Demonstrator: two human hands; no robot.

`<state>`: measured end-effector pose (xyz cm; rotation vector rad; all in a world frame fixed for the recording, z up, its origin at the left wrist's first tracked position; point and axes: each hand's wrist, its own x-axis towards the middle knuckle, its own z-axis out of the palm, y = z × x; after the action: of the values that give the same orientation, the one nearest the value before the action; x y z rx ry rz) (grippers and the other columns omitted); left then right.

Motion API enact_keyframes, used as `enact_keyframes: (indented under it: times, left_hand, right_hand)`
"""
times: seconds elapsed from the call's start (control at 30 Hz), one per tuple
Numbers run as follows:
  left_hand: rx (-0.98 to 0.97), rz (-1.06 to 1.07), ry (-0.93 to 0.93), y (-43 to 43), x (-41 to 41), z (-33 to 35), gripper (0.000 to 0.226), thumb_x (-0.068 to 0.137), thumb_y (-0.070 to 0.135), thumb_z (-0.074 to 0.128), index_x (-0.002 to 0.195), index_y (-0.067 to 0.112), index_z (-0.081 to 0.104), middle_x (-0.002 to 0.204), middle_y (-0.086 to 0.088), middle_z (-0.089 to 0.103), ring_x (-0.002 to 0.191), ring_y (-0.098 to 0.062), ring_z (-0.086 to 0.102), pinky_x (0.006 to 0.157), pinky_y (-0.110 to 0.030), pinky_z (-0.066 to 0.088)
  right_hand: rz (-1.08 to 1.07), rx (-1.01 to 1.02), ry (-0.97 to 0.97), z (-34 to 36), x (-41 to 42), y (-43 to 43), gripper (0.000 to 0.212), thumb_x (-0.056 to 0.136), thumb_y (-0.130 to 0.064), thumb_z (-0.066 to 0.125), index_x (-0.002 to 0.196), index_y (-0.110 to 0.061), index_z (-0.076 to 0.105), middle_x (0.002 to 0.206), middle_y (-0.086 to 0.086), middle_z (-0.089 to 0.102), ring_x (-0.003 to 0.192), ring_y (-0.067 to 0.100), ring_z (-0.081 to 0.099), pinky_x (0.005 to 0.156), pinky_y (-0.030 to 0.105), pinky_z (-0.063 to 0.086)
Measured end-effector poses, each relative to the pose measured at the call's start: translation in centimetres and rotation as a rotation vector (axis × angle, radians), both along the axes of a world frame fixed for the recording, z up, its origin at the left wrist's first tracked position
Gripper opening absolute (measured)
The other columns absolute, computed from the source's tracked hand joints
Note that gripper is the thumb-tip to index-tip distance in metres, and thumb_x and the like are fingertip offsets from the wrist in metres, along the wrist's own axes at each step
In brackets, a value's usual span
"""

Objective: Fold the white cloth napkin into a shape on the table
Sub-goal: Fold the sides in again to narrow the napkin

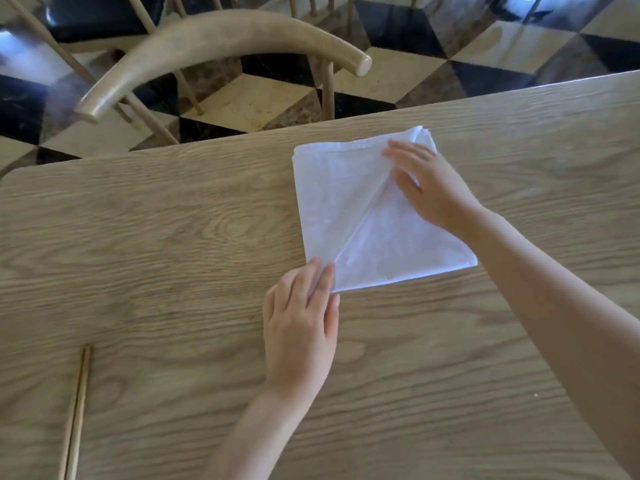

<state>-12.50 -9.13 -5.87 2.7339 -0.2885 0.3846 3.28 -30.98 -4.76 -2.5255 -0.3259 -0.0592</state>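
The white cloth napkin (349, 209) lies folded into a square on the wooden table (173, 258), right of centre. A diagonal fold line runs from its near-left corner up to its far-right corner. My left hand (301, 327) lies flat with its fingertips pressing the near-left corner. Across the far-right part of the napkin rests my right hand (426, 185), fingers spread and flat on the top layer near the stacked corner. Neither hand grips the cloth; both press down on it.
A pair of wooden chopsticks (78, 410) lies near the table's left front. A wooden chair (221, 39) with a curved backrest stands beyond the table's far edge, over a checkered floor (450, 46). More chair legs stand further back.
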Motion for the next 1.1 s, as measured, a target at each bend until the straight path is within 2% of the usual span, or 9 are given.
enact_keyframes:
  times: [0.07,0.17,0.27,0.4,0.53,0.63,0.77,0.87,1.1]
  left_hand:
    - [0.052,-0.064,0.037,-0.3,-0.2,-0.6,0.039,0.093,0.023,0.047,0.129,0.01,0.054,0.135,-0.005,0.054,0.124,-0.021,0.045,0.1,-0.04,0.037]
    - [0.104,-0.058,0.095,-0.4,-0.5,-1.1,0.043,0.096,0.025,0.036,0.136,0.01,0.046,0.142,-0.004,0.046,0.133,-0.021,0.037,0.106,-0.044,0.032]
    - [0.123,-0.067,0.1,-0.3,-0.5,-1.3,0.044,0.097,0.025,0.035,0.137,0.011,0.045,0.144,-0.004,0.043,0.135,-0.021,0.034,0.109,-0.044,0.029]
    - [0.151,-0.061,0.103,-0.4,-0.6,-1.3,0.043,0.097,0.025,0.034,0.137,0.011,0.044,0.145,-0.004,0.043,0.136,-0.022,0.034,0.109,-0.045,0.028]
    - [0.158,-0.065,0.095,-0.4,-0.7,-1.2,0.042,0.097,0.023,0.035,0.135,0.011,0.047,0.146,-0.005,0.041,0.135,-0.023,0.035,0.109,-0.046,0.03]
    - [0.159,-0.075,0.092,-0.4,-0.8,-1.1,0.041,0.097,0.021,0.034,0.134,0.009,0.048,0.147,-0.005,0.04,0.136,-0.022,0.035,0.109,-0.046,0.03]
    - [0.164,-0.094,0.09,-0.5,-0.8,-1.1,0.042,0.097,0.02,0.034,0.136,0.008,0.046,0.148,-0.004,0.037,0.136,-0.02,0.033,0.11,-0.044,0.028]
    - [0.172,-0.109,0.092,-0.5,-0.9,-1.0,0.043,0.097,0.019,0.034,0.136,0.005,0.044,0.148,-0.006,0.036,0.136,-0.02,0.033,0.111,-0.043,0.026]
    - [0.181,-0.11,0.1,-0.7,-0.7,-1.0,0.042,0.097,0.018,0.034,0.135,0.004,0.046,0.144,-0.007,0.044,0.134,-0.021,0.038,0.11,-0.046,0.028]
  right_hand:
    - [-0.203,0.04,-0.092,0.4,0.9,-0.9,0.033,0.092,-0.016,0.046,0.121,-0.005,0.057,0.124,0.014,0.059,0.115,0.033,0.049,0.096,0.028,0.034]
    - [-0.406,0.132,-0.041,0.9,2.8,-0.8,0.029,0.09,-0.023,0.051,0.112,-0.006,0.059,0.11,0.013,0.06,0.1,0.028,0.055,0.084,0.031,0.043]
    - [-0.491,0.157,0.092,1.1,4.7,0.1,0.035,0.087,-0.026,0.057,0.115,-0.006,0.057,0.109,0.01,0.057,0.103,0.023,0.052,0.079,0.025,0.037]
    - [-0.606,0.085,0.105,1.6,6.3,0.8,0.024,0.083,-0.009,0.053,0.103,-0.003,0.065,0.11,0.014,0.064,0.1,0.029,0.058,0.081,0.035,0.048]
    - [-0.625,0.246,0.041,1.6,6.6,1.3,0.016,0.084,-0.011,0.055,0.093,-0.013,0.068,0.094,0.0,0.065,0.086,0.014,0.056,0.081,0.031,0.051]
    - [-0.633,0.254,0.022,1.1,6.6,1.3,0.014,0.082,-0.015,0.056,0.091,-0.018,0.067,0.083,-0.01,0.059,0.094,0.018,0.058,0.091,0.038,0.046]
    - [-0.584,0.172,0.003,0.5,6.0,1.0,0.014,0.085,-0.02,0.055,0.094,-0.02,0.066,0.079,-0.015,0.056,0.102,0.019,0.049,0.091,0.034,0.032]
    - [-0.55,0.243,-0.019,0.7,6.0,0.7,0.013,0.083,-0.021,0.057,0.09,-0.021,0.067,0.067,-0.021,0.05,0.095,0.016,0.048,0.095,0.039,0.038]
    - [-0.539,0.326,-0.09,0.9,6.6,1.2,0.009,0.082,-0.022,0.058,0.086,-0.021,0.067,0.065,-0.022,0.05,0.088,0.017,0.053,0.092,0.045,0.044]
